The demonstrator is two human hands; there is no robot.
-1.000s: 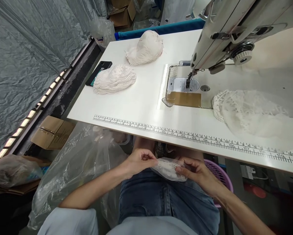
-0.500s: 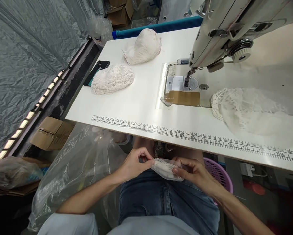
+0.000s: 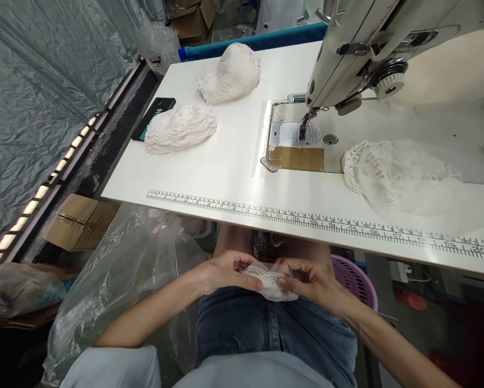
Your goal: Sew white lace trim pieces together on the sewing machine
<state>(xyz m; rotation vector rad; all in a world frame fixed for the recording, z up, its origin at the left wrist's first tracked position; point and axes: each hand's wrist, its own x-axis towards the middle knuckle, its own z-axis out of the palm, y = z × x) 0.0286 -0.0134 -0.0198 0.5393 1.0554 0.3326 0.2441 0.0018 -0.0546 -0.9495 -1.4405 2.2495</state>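
Observation:
Over my lap, below the table's front edge, both hands hold a small white lace piece. My left hand pinches its left end, fingers closed on the cloth. My right hand grips the right end with thumb and fingers curled round it. The piece sits above my blue jeans. On the white sewing table above stands a sewing machine, its needle over the metal plate.
Two heaps of white lace lie at the table's far left beside a black phone. A larger lace heap lies right of the needle. A clear plastic bag and cardboard box sit left of my legs; a purple basket sits to the right.
My hands have drawn closer together on the lace piece, bunching it smaller. The view has shifted slightly; nothing on the table has moved.

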